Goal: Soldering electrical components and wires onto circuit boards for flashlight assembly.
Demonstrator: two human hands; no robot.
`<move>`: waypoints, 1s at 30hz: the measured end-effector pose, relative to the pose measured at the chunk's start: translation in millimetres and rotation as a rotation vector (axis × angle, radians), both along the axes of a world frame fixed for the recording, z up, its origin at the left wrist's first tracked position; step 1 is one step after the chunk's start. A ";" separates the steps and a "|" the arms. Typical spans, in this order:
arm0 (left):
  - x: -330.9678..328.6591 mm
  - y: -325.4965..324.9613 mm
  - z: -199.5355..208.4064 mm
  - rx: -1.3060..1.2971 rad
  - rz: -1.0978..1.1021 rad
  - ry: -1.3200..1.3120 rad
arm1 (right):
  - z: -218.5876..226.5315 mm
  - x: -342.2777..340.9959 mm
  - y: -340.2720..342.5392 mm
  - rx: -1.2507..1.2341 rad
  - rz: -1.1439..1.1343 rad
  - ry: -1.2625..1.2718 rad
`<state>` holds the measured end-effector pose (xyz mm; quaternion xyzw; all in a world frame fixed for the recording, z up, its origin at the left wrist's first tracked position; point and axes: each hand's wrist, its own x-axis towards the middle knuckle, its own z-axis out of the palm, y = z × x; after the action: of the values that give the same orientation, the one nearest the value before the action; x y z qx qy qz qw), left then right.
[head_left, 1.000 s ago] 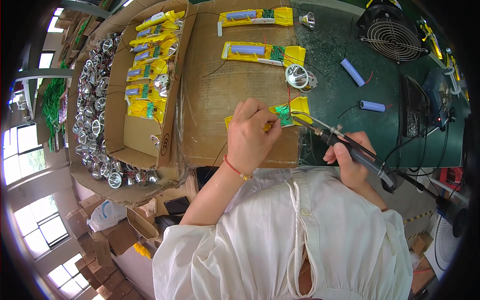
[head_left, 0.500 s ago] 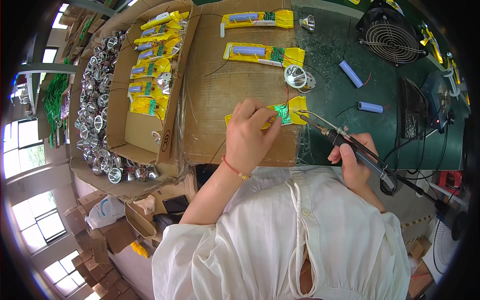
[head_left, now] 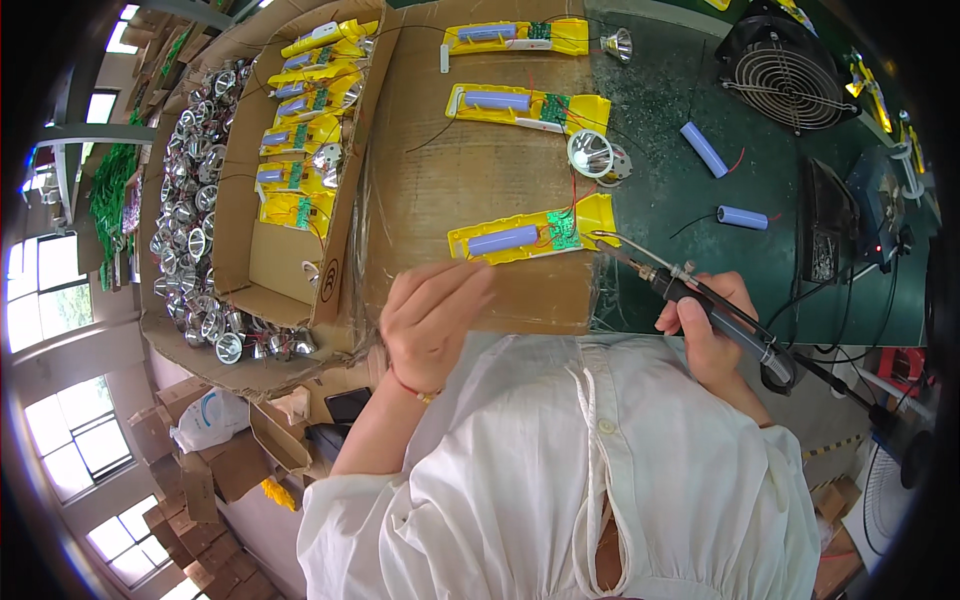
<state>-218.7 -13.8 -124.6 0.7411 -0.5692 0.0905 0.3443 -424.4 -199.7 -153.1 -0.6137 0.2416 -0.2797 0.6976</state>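
Observation:
My right hand (head_left: 712,325) grips a soldering iron (head_left: 725,318) with a thin metal feed tube along it. Its tip hovers by the right end of a yellow plastic casing (head_left: 590,212), close to a green circuit board (head_left: 564,230). Inside this casing lies a purple cylindrical battery (head_left: 503,239), left of the board. Red wires run from the board up to a reflector (head_left: 590,153) with a white rim. Below the battery's left end is my left hand (head_left: 430,318), apart from the casing. Its fingers point right, tips smeared by motion; whatever they may hold is hidden.
Two more filled casings (head_left: 515,38) lie farther back on the cardboard sheet (head_left: 410,190). At left, a box (head_left: 345,210) of casings stands beside many reflectors (head_left: 200,243). Loose batteries (head_left: 742,217), a fan (head_left: 790,85) and a soldering station (head_left: 880,205) occupy the right.
My left hand has left the battery and moved left and toward me, uncovering the battery. The soldering iron stays nearly in place in my right hand.

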 end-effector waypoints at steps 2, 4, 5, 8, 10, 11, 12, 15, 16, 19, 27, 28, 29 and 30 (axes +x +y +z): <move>-1.3 -21.4 2.4 0.018 0.014 0.053 | 1.0 0.9 1.0 0.001 0.005 0.015; -2.6 -38.2 -4.2 -0.001 0.051 0.160 | 0.3 3.5 1.4 -0.016 0.018 0.025; -1.2 -43.2 -7.7 -0.003 0.047 0.164 | 0.7 3.3 1.1 -0.018 0.014 0.029; -1.0 -52.0 -15.5 0.038 -0.023 0.140 | 0.8 4.2 0.2 -0.043 0.024 0.034; -4.7 -56.0 -19.5 0.051 0.011 0.171 | 1.3 5.4 -0.3 -0.038 0.009 0.059; -5.2 -56.3 -20.5 0.053 0.013 0.173 | 1.8 6.6 -0.4 -0.035 0.010 0.062; -5.5 -56.3 -21.4 0.054 0.024 0.189 | 2.4 7.9 -0.5 -0.034 0.017 0.062; -7.1 -57.6 -21.9 0.064 0.049 0.210 | 2.7 8.5 -2.2 -0.034 0.033 0.071; -7.4 -57.9 -21.9 0.070 0.062 0.211 | 2.6 8.7 -2.5 -0.038 0.043 0.077; -9.5 -58.7 -25.7 0.048 0.083 0.202 | 2.3 9.0 -2.4 -0.036 0.035 0.078; -16.9 -56.2 -38.6 -0.009 0.127 0.124 | 4.3 12.9 -1.0 0.029 0.024 0.102; -17.2 -56.1 -39.1 -0.016 0.125 0.111 | 4.7 13.4 -1.1 0.029 0.025 0.101; -17.5 -56.0 -39.3 -0.016 0.127 0.112 | 4.9 13.7 -1.3 0.028 0.026 0.102; -17.9 -55.9 -39.7 -0.018 0.129 0.107 | 5.0 13.9 -1.5 0.026 0.035 0.115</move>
<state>-236.6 -69.7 -164.3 0.7770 -0.5000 0.0779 0.3744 -410.5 -201.2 -148.1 -0.6238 0.2741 -0.2286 0.6953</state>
